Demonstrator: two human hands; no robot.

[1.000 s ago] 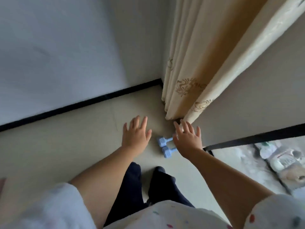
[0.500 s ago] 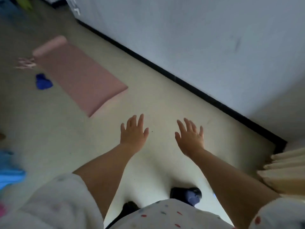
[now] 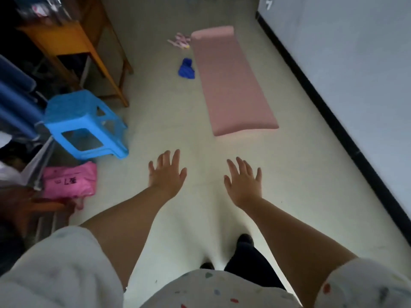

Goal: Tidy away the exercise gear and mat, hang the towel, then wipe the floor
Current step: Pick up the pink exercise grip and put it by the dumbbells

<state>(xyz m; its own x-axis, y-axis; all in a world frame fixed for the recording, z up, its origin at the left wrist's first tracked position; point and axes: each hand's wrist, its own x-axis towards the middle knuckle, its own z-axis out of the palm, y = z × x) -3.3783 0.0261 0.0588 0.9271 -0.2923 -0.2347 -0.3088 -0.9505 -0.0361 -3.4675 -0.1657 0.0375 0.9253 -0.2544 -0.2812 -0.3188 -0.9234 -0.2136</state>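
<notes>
Left grip (image 3: 167,174): open, palm down, fingers spread, holding nothing, raised over bare floor (image 3: 300,174). Right grip (image 3: 242,181): open likewise, palm down, fingers spread, empty, level with the left and set apart from it. Both forearms bare, extended forward from white sleeves with coloured dots.

Ahead of the right grip, apart from it: pink mat (image 3: 231,78), unrolled, flat on the floor, long axis running away from the grips, near end closest to the right grip, far end slightly raised or curled. Beside the mat, on its left edge side and farther out than the grips: crumpled blue cloth (image 3: 186,69) on the floor, just beside the mat, contact not determinable. Beyond that, near the mat's far left corner: pink strap-like item (image 3: 179,41), blurred, kind not determinable.

Left of the left grip and slightly ahead: blue plastic stool (image 3: 82,123), tilted. Nearer than the stool, left of the left grip: pink bag (image 3: 71,180) with dark printing, on the floor. Farther ahead on the left: wooden furniture legs (image 3: 111,63), orange-brown.

Right of the right grip, well apart: pale wall (image 3: 355,63) with black skirting (image 3: 333,121) at its foot, running diagonally.

Below the grips: dark trouser leg and shoe tips on the floor.
</notes>
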